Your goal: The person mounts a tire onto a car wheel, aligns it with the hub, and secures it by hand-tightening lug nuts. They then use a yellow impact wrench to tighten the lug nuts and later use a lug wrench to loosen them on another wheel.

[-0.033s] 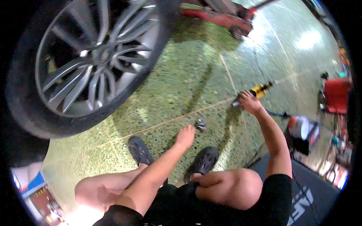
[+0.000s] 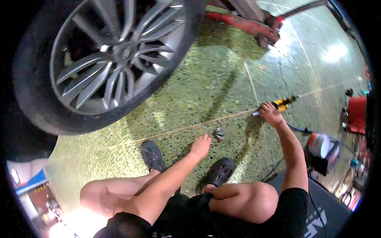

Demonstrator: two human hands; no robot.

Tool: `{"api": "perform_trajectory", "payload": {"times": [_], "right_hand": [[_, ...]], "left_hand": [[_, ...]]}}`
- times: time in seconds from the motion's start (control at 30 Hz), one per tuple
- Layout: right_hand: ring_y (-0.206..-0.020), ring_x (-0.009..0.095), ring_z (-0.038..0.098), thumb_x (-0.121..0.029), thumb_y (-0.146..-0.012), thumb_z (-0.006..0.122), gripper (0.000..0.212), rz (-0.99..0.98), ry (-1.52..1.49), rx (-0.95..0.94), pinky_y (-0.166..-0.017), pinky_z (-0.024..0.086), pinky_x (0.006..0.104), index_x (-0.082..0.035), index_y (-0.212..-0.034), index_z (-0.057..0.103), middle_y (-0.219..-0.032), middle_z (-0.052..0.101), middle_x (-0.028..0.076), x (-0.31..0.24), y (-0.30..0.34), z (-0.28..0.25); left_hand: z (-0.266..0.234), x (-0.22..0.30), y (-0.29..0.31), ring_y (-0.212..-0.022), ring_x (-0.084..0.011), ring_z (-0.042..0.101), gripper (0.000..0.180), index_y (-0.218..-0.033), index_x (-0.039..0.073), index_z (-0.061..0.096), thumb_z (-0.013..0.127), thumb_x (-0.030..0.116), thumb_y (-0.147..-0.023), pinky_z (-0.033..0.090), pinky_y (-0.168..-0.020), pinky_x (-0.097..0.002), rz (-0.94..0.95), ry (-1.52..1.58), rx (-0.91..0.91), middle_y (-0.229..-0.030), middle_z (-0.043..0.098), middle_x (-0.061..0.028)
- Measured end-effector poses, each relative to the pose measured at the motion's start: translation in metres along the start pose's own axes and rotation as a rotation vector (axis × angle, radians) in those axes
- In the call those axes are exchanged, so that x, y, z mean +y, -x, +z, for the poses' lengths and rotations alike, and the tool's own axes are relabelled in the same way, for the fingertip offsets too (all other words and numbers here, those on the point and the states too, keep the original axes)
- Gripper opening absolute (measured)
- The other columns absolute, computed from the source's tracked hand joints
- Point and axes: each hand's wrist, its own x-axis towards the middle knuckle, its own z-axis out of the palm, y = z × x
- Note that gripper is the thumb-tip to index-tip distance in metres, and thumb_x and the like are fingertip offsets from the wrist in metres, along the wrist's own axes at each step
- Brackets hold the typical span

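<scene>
My right hand is wrapped round a yellow and black impact wrench low over the floor. A silver socket points from the wrench toward the left. My left hand is just above the floor with its fingers curled together; whatever they may hold is hidden. Right beside its fingertips lies a small cluster of shiny metal pieces, which look like lug nuts. At the upper left stands a large car wheel with a multi-spoke grey rim and black tyre.
A red floor jack is beyond the wheel. A blue hose runs right, past a white and orange tub. A dark mat lies at lower right, a red container farther right. My dark clogs stand between my arms.
The whole view has shifted slightly, so the wheel and jack sit farther right. Both hands keep about the same places relative to the wrench and the metal pieces.
</scene>
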Motion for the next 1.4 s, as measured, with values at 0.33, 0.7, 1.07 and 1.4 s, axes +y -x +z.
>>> {"api": "perform_trajectory", "payload": {"times": [0.33, 0.7, 1.07, 1.4], "right_hand": [[-0.102, 0.027, 0.06, -0.03, -0.095, 0.061, 0.022, 0.364, -0.036, -0.141, -0.086, 0.045, 0.0433, -0.012, -0.107, 0.063, -0.103, 0.066, 0.008, -0.048, -0.074, -0.016], [-0.083, 0.042, 0.067, -0.042, -0.1, 0.056, 0.044, 0.539, -0.918, 0.013, -0.073, 0.051, 0.0492, -0.004, -0.121, 0.061, -0.09, 0.069, 0.023, -0.163, -0.151, -0.107], [-0.068, 0.035, 0.066, -0.04, -0.1, 0.057, 0.045, 0.405, -1.094, 0.103, -0.066, 0.05, 0.0455, 0.002, -0.087, 0.063, -0.071, 0.065, 0.019, -0.228, -0.26, -0.227], [-0.091, 0.044, 0.068, -0.035, -0.101, 0.055, 0.042, 0.421, -1.464, 0.446, -0.077, 0.052, 0.0452, 0.005, -0.104, 0.065, -0.095, 0.068, 0.029, -0.318, -0.355, -0.246]], "left_hand": [[-0.016, -0.019, 0.028, -0.096, -0.0337, 0.066, 0.029, -0.115, 0.007, 0.062, 0.068, 0.023, -0.091, 0.053, -0.082, -0.0436, -0.347, 0.678, 0.199, -0.111, 0.063, -0.0127], [-0.124, -0.054, -0.022, -0.093, -0.0154, 0.062, 0.023, -0.116, 0.012, 0.063, 0.056, 0.029, -0.103, 0.046, -0.08, -0.0333, -0.445, 2.102, 0.669, -0.107, 0.067, -0.0019], [-0.258, -0.074, -0.014, -0.108, -0.023, 0.067, 0.025, -0.122, 0.009, 0.059, 0.055, 0.025, -0.103, 0.054, -0.088, -0.0376, 0.138, 2.29, 0.805, -0.123, 0.068, -0.0118], [-0.35, -0.112, 0.028, -0.109, -0.0235, 0.065, 0.04, -0.128, 0.003, 0.058, 0.042, 0.034, -0.108, 0.053, -0.093, -0.0347, 0.167, 1.964, 0.978, -0.12, 0.068, -0.0114]]}}
